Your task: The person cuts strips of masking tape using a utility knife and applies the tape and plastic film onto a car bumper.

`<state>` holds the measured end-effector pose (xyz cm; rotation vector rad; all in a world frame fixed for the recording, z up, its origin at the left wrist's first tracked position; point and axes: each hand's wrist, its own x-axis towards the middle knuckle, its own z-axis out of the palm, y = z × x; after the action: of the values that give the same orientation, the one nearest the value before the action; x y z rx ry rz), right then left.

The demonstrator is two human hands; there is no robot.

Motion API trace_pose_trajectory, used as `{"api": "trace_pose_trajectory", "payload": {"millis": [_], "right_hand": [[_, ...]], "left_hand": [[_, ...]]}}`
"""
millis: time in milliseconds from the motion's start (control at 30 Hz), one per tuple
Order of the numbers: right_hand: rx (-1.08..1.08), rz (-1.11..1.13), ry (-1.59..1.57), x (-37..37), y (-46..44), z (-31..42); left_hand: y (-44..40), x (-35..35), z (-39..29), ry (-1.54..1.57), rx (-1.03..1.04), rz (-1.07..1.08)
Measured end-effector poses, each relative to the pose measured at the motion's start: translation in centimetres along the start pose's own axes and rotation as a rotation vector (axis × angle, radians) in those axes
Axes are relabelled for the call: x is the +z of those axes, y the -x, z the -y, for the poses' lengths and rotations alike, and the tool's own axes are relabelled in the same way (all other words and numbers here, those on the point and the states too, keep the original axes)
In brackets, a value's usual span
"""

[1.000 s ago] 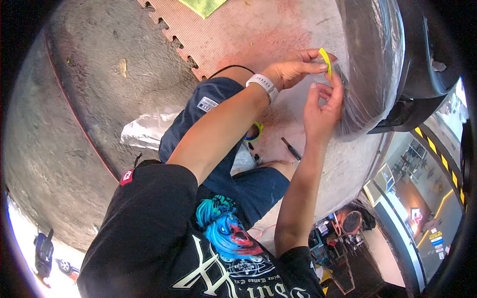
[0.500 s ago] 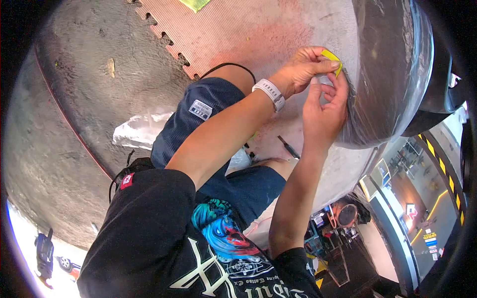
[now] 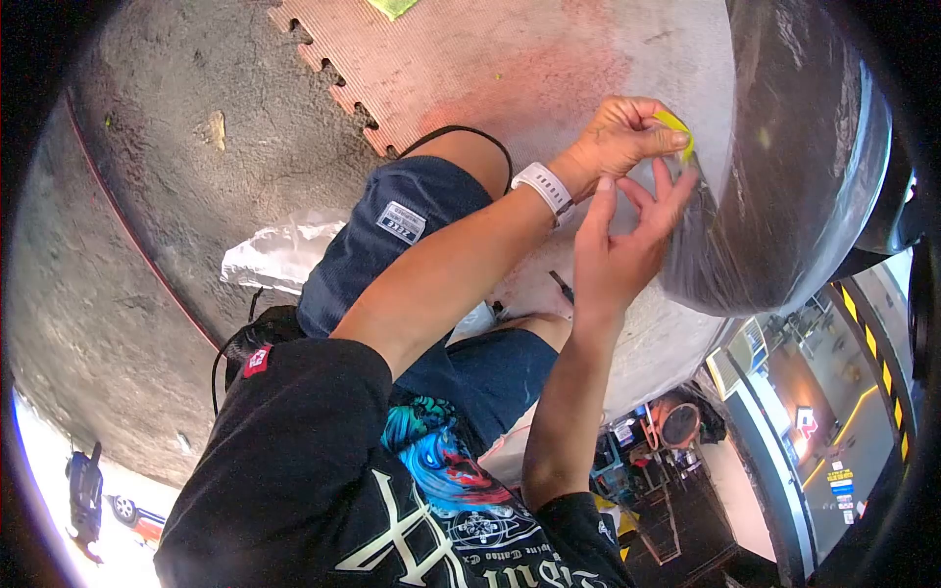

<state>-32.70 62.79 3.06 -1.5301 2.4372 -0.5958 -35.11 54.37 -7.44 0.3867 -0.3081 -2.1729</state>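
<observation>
My left hand (image 3: 627, 142), wearing a white watch (image 3: 544, 186) at the wrist, pinches a strip of yellow tape (image 3: 676, 124) between thumb and fingers. The strip curves beyond my thumb tip. Just below it, my right hand (image 3: 627, 245) has its fingers spread and slightly blurred, with the fingertips close to the tape's lower end; whether they touch it I cannot tell. Beside both hands stands a large, dark, rounded part wrapped in clear plastic film (image 3: 774, 196). A slim dark tool (image 3: 562, 285) lies on the mat, partly hidden by my right forearm.
A pinkish foam mat (image 3: 441, 59) with a jigsaw edge covers part of the rough grey floor (image 3: 176, 196). Crumpled clear plastic (image 3: 279, 253) lies beside my knee. A lime-green cloth (image 3: 394, 6) shows at the top edge. Shop equipment (image 3: 667, 431) stands at lower right.
My right hand has drawn away from the tape, its fingers spreading apart. My left hand, still pinching the tape, has shifted slightly to the right in view.
</observation>
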Motion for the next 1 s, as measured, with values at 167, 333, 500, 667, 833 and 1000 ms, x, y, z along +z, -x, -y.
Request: {"api": "trace_pose_trajectory", "payload": {"millis": [167,333,500,667,833,1000], "right_hand": [[-0.251,-0.021,0.054,-0.4,1.8,-0.7],[-0.122,0.014,-0.018,-0.5,-0.7,-1.2],[-0.085,0.017,-0.022,-0.4,-1.5,-1.9],[-0.128,-0.041,0.05,-0.2,-1.1,-2.3],[-0.124,-0.056,0.055,-0.2,-1.2,-2.5],[-0.125,-0.057,0.031,-0.2,-1.3,-2.4]], "left_hand": [[-0.3,0.2,0.5,0.04,-0.009,0.018],[-0.6,-0.4,0.2,0.029,-0.042,0.074],[-0.3,-0.7,-0.3,0.163,-0.137,0.114],[-0.7,-0.5,0.7,0.224,-0.142,0.174],[-1.6,0.4,1.8,-0.037,0.252,-0.074],[1.8,1.6,-0.3,-0.602,0.415,-0.469]]}}
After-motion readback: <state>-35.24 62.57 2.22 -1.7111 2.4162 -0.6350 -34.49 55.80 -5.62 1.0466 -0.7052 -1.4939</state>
